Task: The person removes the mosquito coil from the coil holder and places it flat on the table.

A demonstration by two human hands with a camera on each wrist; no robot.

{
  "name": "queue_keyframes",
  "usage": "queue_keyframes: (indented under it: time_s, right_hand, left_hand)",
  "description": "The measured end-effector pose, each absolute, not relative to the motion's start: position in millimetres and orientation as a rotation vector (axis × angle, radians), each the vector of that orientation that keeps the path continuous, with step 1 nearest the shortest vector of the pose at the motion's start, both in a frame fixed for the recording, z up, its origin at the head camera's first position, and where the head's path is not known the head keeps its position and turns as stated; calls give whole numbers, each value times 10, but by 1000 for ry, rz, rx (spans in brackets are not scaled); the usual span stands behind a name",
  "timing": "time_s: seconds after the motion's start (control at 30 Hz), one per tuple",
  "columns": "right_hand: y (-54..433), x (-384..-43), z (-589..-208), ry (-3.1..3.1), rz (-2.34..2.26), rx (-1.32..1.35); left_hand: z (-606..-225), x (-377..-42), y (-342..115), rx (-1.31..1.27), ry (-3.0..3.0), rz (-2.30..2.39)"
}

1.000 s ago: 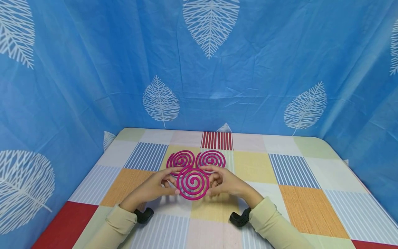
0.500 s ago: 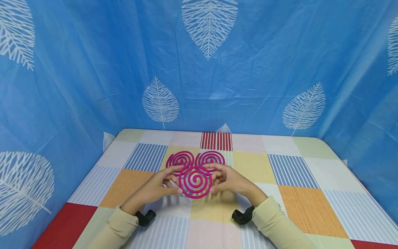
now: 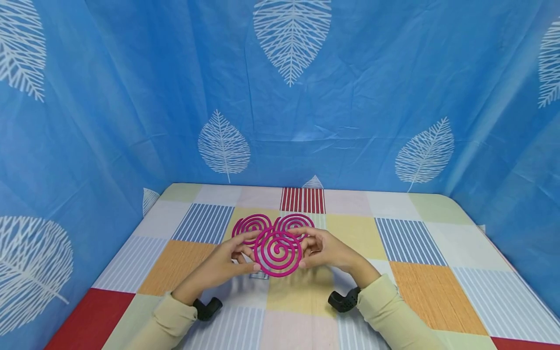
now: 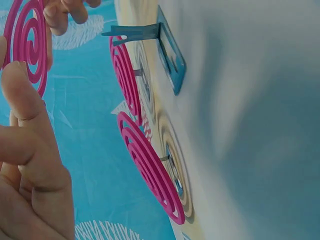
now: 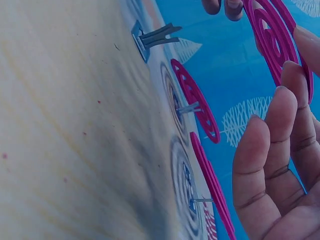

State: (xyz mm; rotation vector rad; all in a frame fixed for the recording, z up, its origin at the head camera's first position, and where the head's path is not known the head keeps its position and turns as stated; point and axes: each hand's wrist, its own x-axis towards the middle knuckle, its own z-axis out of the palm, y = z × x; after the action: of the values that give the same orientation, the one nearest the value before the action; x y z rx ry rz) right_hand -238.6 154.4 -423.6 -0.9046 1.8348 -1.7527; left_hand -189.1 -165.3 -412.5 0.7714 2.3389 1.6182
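Observation:
A magenta mosquito coil is held up off the table between both hands. My left hand holds its left rim with thumb and fingers; my right hand holds the right rim the same way. Below the coil, a small metal coil stand with a forked upright stands bare on the cloth; in the head view the held coil partly covers it. Behind the hands, a left coil and a right coil each rest raised on a stand of the same kind, casting spiral shadows visible in the wrist views.
A patchwork-patterned cloth covers the table. Blue curtains with white leaf prints close in the back and both sides. A black wrist device sits at the left wrist and another black device at the right.
Both hands have shifted slightly right with the held coil, which also sits a little higher in the head view. More of the bare stand shows beneath it. The two rear coils stay put.

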Motion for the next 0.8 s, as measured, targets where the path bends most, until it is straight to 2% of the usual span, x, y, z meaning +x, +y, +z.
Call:
queue_keyframes:
  time_s: [0.8]
  right_hand:
    - [1852, -2403, -4096, 1926, -1739, -873]
  left_hand:
    - [-4064, -1922, -1306, 856, 2322, 1633]
